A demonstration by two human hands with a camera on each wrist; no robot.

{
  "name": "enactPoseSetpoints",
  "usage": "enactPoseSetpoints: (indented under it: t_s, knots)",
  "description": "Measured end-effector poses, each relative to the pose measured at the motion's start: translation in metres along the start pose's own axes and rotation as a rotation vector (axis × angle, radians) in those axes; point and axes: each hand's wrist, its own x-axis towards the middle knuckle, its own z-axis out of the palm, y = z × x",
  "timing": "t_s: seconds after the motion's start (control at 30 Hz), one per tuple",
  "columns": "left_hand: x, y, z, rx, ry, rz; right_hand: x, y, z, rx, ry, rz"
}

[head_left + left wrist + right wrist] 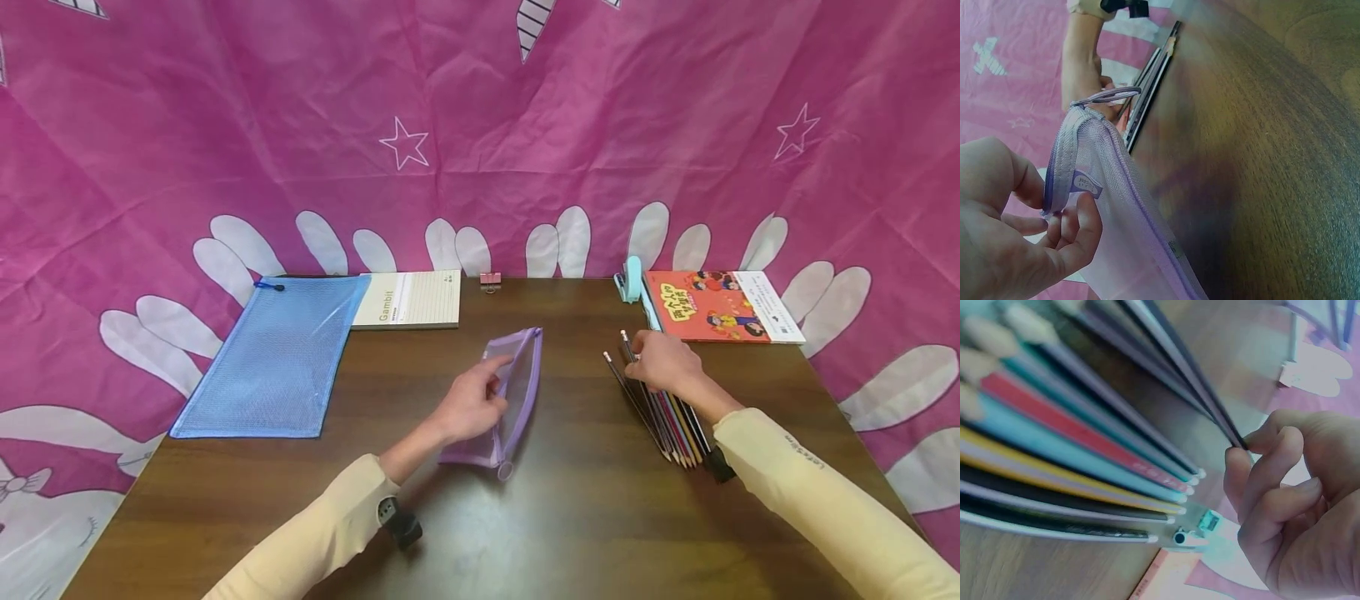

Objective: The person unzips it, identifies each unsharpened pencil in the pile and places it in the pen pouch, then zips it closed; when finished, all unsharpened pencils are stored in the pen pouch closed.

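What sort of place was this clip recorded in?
Probably an indoor desk set up for filming: a wood-grained table stands against a pink printed cloth, with pencils on the tabletop.

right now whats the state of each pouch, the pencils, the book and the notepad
purple pouch: mouth open, held by left hand
pencils: sharpened, at least one pinched by right hand
blue pouch: lying flat, zip unclear
book: closed
notepad: closed
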Motion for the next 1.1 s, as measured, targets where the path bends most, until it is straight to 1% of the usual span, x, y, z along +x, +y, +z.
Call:
enactPoseSetpoints:
  t_s: [0.17,0.33,0.53,0.63,0.73,0.8,0.93,1.1]
  knots:
    - [0.001,0.002,0.0,-0.004,-0.001,-0.012,0.0,-0.003,-0.008,0.113,0.014,-0.045]
    - [0.002,0.002,0.001,0.003,0.0,-0.009,-0.002,-0.011,-0.01,0.278,0.033,-0.056]
    - [0.004,0.002,0.002,0.009,-0.002,-0.008,-0.007,-0.032,-0.01,0.513,0.014,-0.014]
    - [0.004,0.002,0.003,0.023,0.003,0.005,-0.008,-0.046,-0.007,0.643,0.021,-0.012]
    - [0.004,0.003,0.003,0.033,0.013,0.02,-0.008,-0.061,-0.003,0.751,0.037,-0.008]
    - [0.004,0.003,0.003,0.034,0.018,0.028,-0.008,-0.07,0.001,0.799,0.05,-0.001]
    - [0.005,0.004,0.004,0.029,0.023,0.02,-0.006,-0.085,0.008,0.877,0.059,0.007]
    - [0.006,0.004,0.004,0.032,0.031,0.006,-0.006,-0.101,0.018,0.935,0.055,0.005]
